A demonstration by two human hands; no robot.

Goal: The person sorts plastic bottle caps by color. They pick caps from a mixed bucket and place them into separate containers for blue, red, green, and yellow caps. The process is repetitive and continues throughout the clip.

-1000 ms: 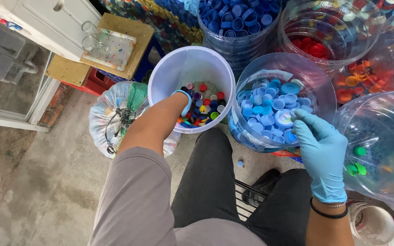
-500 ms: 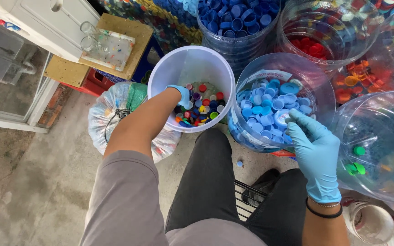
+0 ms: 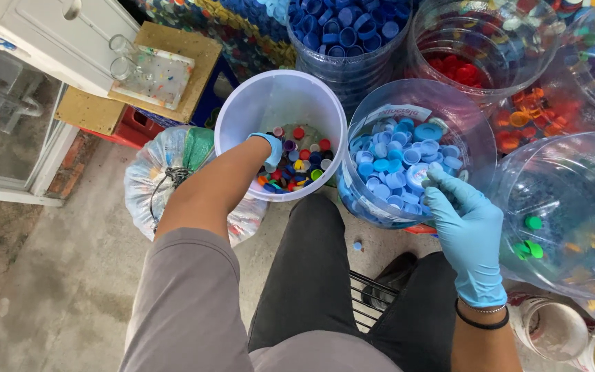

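inside the white bucket [image 3: 242, 103], left hand [image 3: 268, 146] among mixed caps [image 3: 301, 165], grip hidden; right hand [image 3: 466, 220] at the clear tub's [image 3: 463, 114] rim, fingers pinching pale blue caps [image 3: 397, 162].

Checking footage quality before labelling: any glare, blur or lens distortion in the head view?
Head view: soft, even daylight, no hard shadows. Glare streaks on the clear jug at right. Wide-angle bending toward the edges. Both gloved hands sharp: left hand in the white bucket, right hand at the jar of light blue caps.
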